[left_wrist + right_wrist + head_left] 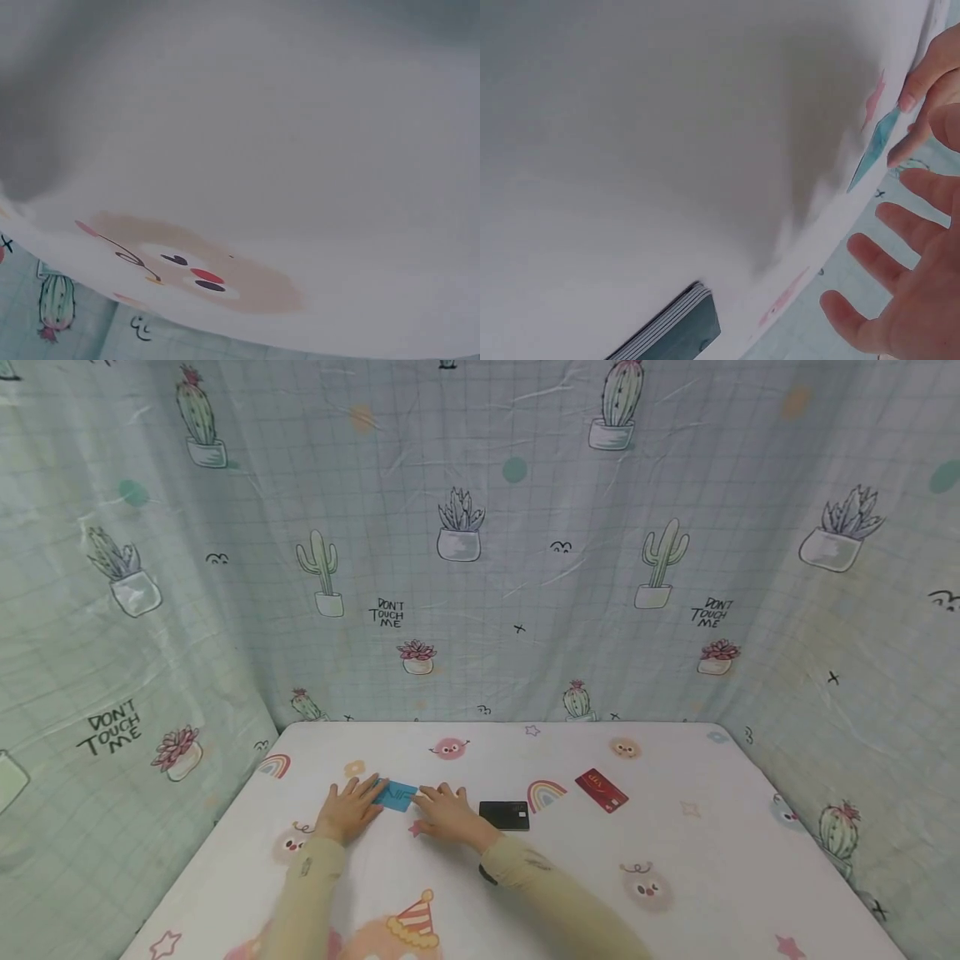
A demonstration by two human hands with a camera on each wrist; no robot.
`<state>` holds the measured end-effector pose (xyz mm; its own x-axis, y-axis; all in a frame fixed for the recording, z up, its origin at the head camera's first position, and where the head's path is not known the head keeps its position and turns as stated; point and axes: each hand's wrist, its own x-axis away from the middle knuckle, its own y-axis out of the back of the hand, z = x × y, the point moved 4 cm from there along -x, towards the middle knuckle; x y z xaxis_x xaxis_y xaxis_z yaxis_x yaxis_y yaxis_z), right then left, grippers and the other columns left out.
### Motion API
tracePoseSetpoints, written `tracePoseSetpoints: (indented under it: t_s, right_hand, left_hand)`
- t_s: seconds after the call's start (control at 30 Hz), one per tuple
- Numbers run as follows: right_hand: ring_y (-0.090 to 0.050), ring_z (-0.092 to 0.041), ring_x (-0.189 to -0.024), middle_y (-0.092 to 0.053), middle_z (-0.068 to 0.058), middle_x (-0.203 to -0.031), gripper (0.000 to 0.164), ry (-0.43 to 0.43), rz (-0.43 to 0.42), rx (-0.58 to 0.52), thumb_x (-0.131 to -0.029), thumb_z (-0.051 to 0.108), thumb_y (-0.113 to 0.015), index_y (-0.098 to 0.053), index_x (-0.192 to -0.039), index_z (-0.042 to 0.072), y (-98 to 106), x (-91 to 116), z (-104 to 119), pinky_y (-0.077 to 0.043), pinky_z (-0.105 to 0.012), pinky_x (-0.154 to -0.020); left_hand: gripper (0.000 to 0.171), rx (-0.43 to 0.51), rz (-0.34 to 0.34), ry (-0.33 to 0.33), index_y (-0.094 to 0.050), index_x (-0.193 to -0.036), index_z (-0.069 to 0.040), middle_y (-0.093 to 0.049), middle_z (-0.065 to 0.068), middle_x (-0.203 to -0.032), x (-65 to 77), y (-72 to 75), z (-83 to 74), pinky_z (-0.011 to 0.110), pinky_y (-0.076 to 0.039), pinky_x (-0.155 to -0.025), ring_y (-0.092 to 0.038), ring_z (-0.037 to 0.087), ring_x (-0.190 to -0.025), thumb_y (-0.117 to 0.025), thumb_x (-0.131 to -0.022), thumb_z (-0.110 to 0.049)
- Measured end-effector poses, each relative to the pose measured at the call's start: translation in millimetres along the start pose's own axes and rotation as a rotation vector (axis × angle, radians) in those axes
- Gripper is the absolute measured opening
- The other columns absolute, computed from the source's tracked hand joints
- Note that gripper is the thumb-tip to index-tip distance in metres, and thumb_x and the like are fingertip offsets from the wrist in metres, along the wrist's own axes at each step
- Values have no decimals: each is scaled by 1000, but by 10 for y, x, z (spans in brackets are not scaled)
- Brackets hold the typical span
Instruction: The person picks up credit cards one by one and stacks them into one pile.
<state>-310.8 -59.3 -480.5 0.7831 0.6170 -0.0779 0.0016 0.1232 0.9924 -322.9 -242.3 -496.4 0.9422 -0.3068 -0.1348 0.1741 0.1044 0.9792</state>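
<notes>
A blue card (395,796) lies on the white table between the two hands. My left hand (350,810) is at its left end, fingers extended, fingertips touching the card's edge. Just off the card's right end, my right hand (447,816) hovers low with its fingers spread. In the right wrist view that right hand (919,266) holds nothing, and the left hand's fingers (926,75) meet the far end of the blue card (875,148). The left wrist view shows only tabletop and blurred shadow, no hand clearly.
Right of the right hand lies a black card (504,815); the right wrist view shows a layered stack (676,330) there. A red card (602,790) lies farther right. A small dark object (487,875) is partly hidden by the right sleeve. Cactus-print curtains (480,610) surround the table.
</notes>
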Motion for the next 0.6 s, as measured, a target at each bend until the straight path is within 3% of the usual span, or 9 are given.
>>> tracePoseSetpoints:
  t_s: [0.37,0.6]
  right_hand:
    - [-37,-21,-122,-37,3,-141,50,-95,71,-17,-90,42,-46,-37,-135,24,-159,-237,80,-31,-52,-98]
    - [-35,-23,-127,-36,3,-141,49,-117,99,62,-90,45,-42,-37,-135,28,-245,-354,180,-30,-51,-100]
  left_hand:
    - [50,-38,54,-5,-34,-137,-19,-35,2,-143,-33,30,-50,59,-30,-97,-40,34,-124,-41,-92,-39]
    - [49,-40,42,-36,-36,-136,-17,-37,4,-141,-29,39,-50,59,-32,-95,-41,35,-123,-42,-92,-38]
